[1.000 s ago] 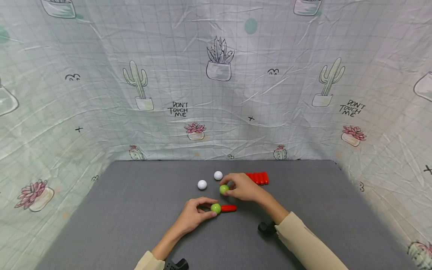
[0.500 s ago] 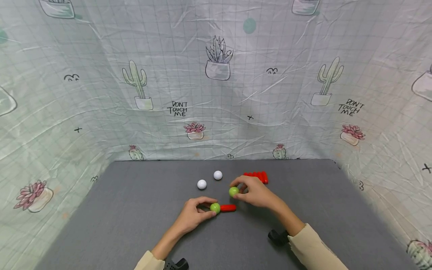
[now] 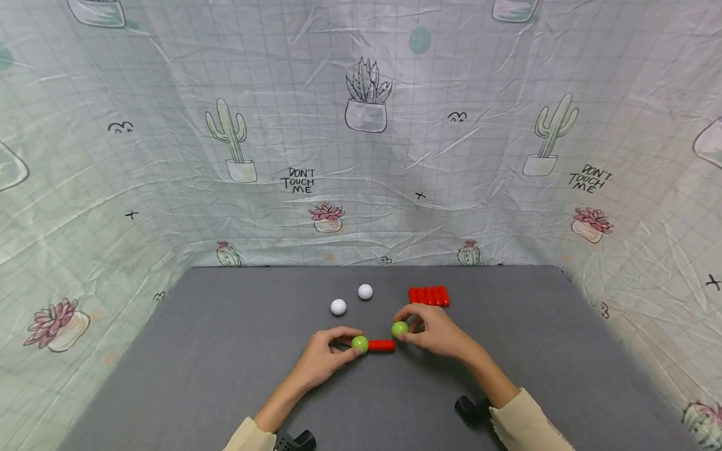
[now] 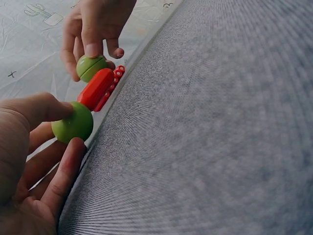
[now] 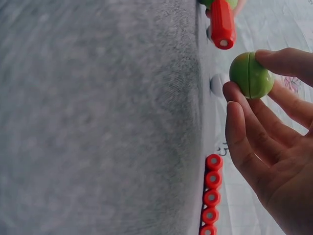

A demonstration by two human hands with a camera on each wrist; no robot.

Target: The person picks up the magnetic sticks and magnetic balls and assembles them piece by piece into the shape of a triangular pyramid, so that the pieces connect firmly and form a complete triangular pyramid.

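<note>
My left hand [image 3: 321,358] pinches a green ball [image 4: 73,122] between thumb and fingers. A short red rod [image 3: 381,346] extends rightward from that ball, its end touching it. In the right wrist view the rod's free end shows a small pale disc. My right hand [image 3: 437,332] pinches a second green ball [image 5: 251,76], which has a seam around its middle. In the head view this ball is just beyond and right of the rod's free end; a gap between them shows in the right wrist view.
Two white balls [image 3: 338,307] [image 3: 365,292] lie on the grey tabletop [image 3: 225,351] beyond my hands. Several red rods [image 3: 429,296] lie side by side at the back right. A cloth printed with cacti [image 3: 366,175] hangs behind and at the sides.
My right hand has moved right and nearer to me with its green ball, away from the white balls, uncovering the row of red rods. The left hand has stayed in place.
</note>
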